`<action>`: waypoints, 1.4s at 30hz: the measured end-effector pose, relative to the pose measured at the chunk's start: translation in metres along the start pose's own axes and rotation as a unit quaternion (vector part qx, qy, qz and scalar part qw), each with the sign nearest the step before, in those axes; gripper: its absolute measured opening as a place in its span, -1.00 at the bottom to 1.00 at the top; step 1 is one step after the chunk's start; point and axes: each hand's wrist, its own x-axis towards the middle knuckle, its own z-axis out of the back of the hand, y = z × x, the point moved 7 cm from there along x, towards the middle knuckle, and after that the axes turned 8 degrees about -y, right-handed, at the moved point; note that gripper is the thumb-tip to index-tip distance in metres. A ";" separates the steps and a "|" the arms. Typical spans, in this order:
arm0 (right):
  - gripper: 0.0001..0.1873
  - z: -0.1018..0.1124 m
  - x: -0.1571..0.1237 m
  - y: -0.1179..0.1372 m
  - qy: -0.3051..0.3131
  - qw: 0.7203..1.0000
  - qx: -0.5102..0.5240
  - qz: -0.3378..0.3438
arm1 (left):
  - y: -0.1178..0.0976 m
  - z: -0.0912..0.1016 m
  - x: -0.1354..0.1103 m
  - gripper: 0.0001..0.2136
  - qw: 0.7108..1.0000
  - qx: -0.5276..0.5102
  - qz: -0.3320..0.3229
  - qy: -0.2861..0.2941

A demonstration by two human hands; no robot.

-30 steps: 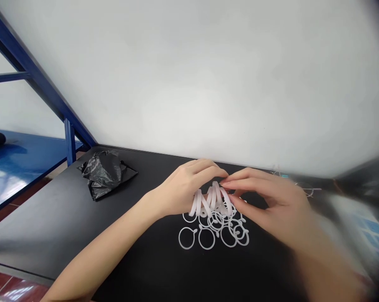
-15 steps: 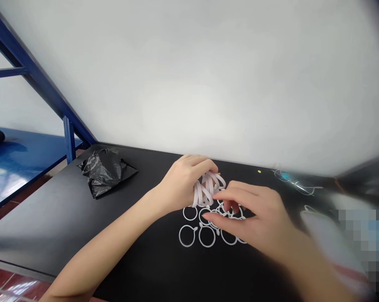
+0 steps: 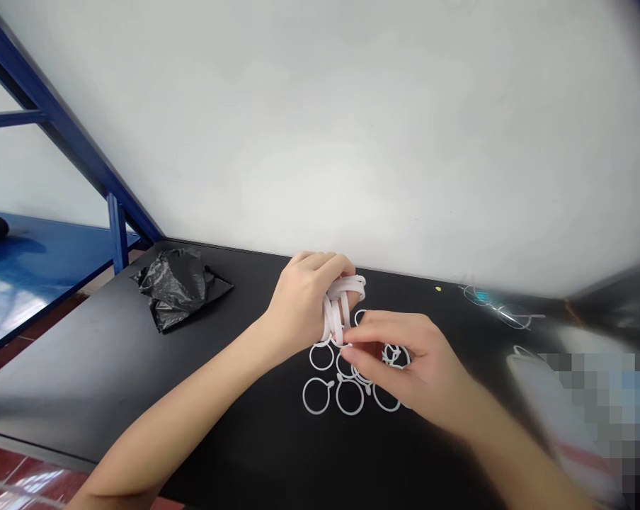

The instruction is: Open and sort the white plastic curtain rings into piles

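My left hand [image 3: 309, 297] is closed around a bunch of white plastic rings [image 3: 337, 312] that overlap and hang at odd angles in its grasp. Just to the right, my right hand [image 3: 405, 354] has its thumb and index fingertips pinched together at the bunch's lower edge, on what looks like one white ring; the fingers cover most of it. On the black table beneath both hands lie several more white rings [image 3: 304, 397], each with a small tab on its rim. Some of these overlap, and my right hand partly hides them.
A crumpled black plastic bag [image 3: 179, 287] rests on the black table [image 3: 256, 446] at the left. Eyeglasses [image 3: 503, 312] lie at the back right, with a pale, blurred item [image 3: 553, 418] nearer. The white wall [image 3: 352, 142] rises behind; a blue metal frame [image 3: 76, 149] stands left.
My right hand has moved slightly left and its thumb and index finger have closed at the bunch. My left hand has shifted a little left and up, turning the rings.
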 end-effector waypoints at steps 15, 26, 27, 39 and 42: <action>-0.72 0.032 0.000 -0.004 -0.227 0.967 -0.111 0.045 | -0.006 -0.007 0.002 -0.90 0.977 -0.160 -0.048 0.132; -0.78 0.033 0.012 -0.032 -0.053 0.993 0.071 -0.072 | -0.011 -0.008 0.000 -0.66 0.976 -0.124 -0.089 0.159; -0.80 0.034 0.012 -0.031 -0.061 0.992 0.088 -0.061 | -0.011 -0.009 0.000 -0.62 0.975 -0.128 -0.087 0.160; -0.48 0.031 0.007 -0.017 -0.103 0.992 0.068 0.018 | 0.007 -0.055 -0.016 -0.77 0.720 -0.589 0.319 0.182; -0.47 0.027 0.007 -0.019 -0.132 0.991 0.037 0.009 | 0.002 -0.071 -0.027 -0.87 0.610 -0.654 0.419 0.157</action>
